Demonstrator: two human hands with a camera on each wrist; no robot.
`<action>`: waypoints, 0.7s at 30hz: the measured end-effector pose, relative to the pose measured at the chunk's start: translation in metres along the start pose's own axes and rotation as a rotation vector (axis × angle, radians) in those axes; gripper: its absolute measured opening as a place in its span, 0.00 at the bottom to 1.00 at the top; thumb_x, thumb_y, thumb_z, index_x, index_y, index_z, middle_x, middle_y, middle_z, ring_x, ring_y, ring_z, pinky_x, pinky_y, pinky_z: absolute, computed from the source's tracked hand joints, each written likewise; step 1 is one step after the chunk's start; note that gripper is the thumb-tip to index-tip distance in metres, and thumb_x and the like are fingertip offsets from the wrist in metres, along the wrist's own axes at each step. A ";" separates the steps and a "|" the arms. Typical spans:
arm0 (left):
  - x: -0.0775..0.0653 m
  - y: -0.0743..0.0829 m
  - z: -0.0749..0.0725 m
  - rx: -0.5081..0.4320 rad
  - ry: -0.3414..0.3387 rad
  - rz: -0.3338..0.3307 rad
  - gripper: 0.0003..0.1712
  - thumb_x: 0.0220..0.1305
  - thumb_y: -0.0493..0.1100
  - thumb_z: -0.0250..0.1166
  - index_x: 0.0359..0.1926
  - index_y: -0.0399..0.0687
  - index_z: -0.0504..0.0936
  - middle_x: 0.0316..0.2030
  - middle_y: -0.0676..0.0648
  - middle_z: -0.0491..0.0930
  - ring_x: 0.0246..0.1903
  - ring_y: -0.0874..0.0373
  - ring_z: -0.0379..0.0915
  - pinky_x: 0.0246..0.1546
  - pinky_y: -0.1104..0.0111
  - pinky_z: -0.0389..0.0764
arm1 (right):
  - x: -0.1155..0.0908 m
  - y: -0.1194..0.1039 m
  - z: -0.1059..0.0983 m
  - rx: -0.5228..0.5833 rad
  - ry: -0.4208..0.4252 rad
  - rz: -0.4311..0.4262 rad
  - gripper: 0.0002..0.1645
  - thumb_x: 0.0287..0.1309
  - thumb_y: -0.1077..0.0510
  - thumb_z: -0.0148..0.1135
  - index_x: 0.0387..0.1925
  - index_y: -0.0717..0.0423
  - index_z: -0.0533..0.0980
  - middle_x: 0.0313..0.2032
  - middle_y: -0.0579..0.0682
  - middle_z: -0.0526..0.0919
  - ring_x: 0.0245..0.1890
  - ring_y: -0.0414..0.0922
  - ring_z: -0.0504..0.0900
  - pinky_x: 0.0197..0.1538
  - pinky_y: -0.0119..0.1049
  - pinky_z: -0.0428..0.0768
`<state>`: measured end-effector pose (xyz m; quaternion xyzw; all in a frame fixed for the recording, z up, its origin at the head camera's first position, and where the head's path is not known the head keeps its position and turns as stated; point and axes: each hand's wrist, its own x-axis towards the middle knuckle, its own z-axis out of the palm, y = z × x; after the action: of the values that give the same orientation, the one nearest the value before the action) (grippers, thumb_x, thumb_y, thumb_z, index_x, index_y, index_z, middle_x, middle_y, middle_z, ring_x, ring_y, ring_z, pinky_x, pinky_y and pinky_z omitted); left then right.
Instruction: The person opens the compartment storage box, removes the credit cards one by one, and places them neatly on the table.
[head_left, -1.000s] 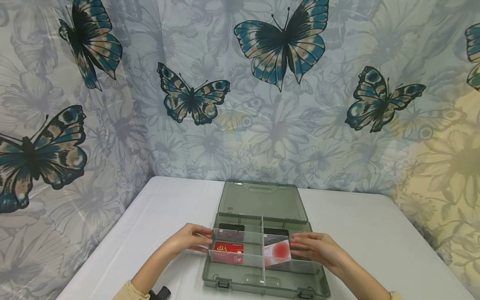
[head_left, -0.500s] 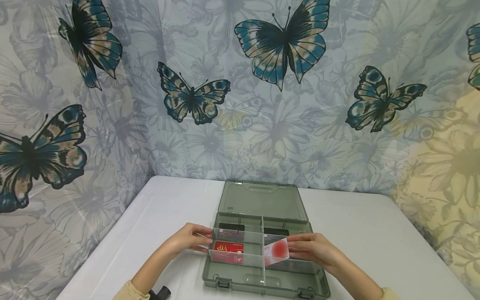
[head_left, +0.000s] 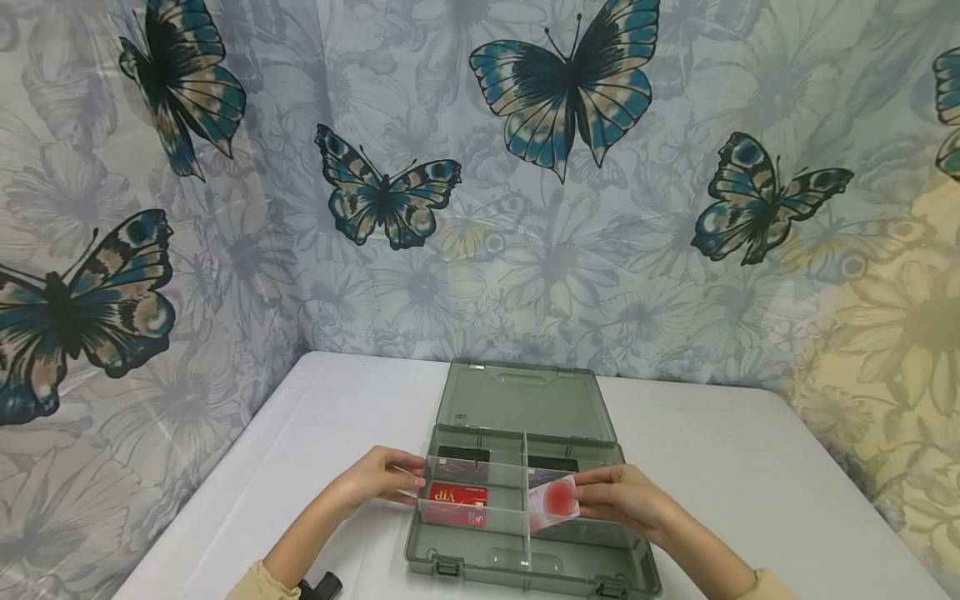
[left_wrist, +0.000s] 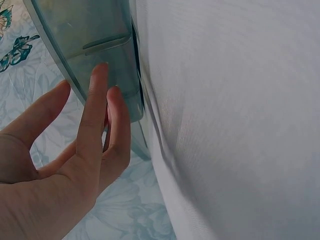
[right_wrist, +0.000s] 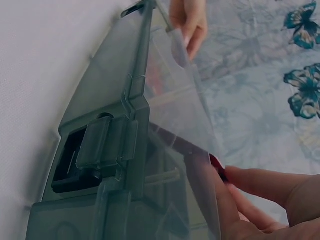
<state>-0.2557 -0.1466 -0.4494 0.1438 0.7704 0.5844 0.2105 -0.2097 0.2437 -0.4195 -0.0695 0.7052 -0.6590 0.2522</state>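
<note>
A green see-through organizer box (head_left: 585,565) lies with its lid (head_left: 525,408) folded back, clear dividers splitting it into compartments. Between thumb and fingers my right hand (head_left: 618,496) pinches a pink-and-white card (head_left: 555,500) with a red round print. The card is tilted inside the right middle compartment, behind a clear divider. In the right wrist view the right hand (right_wrist: 265,200) partly hides it. My left hand (head_left: 382,477) touches the box's left side. Its fingers lie nearly straight along the outer wall in the left wrist view, thumb tip at the rim.
A red VIP card (head_left: 457,494) sits in the left middle compartment. Dark cards, one on the left (head_left: 463,455) and one on the right (head_left: 552,463), stand in the back compartments. A black object (head_left: 322,586) is by the left sleeve on the white table (head_left: 352,400).
My right hand has moved slightly left and closed its fingertips on the pink-and-white card, which now stands more tilted. The left hand and the box have stayed put.
</note>
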 end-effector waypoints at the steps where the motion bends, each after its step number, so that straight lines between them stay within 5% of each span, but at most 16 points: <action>1: 0.000 0.000 0.000 0.000 0.000 0.000 0.30 0.59 0.37 0.68 0.58 0.21 0.72 0.46 0.34 0.80 0.41 0.49 0.84 0.41 0.61 0.90 | 0.000 0.000 0.000 0.000 0.008 0.000 0.32 0.64 0.64 0.59 0.59 0.86 0.62 0.47 0.57 0.85 0.43 0.40 0.86 0.48 0.31 0.88; 21: -0.001 0.000 0.001 0.011 0.006 0.009 0.30 0.59 0.37 0.67 0.58 0.21 0.72 0.47 0.33 0.80 0.42 0.47 0.84 0.41 0.61 0.90 | -0.007 -0.009 -0.020 -0.006 0.048 -0.019 0.28 0.65 0.63 0.59 0.58 0.83 0.67 0.42 0.45 0.87 0.39 0.35 0.85 0.45 0.25 0.87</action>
<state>-0.2546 -0.1461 -0.4494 0.1466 0.7734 0.5816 0.2050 -0.2144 0.2634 -0.4090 -0.0611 0.7124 -0.6606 0.2289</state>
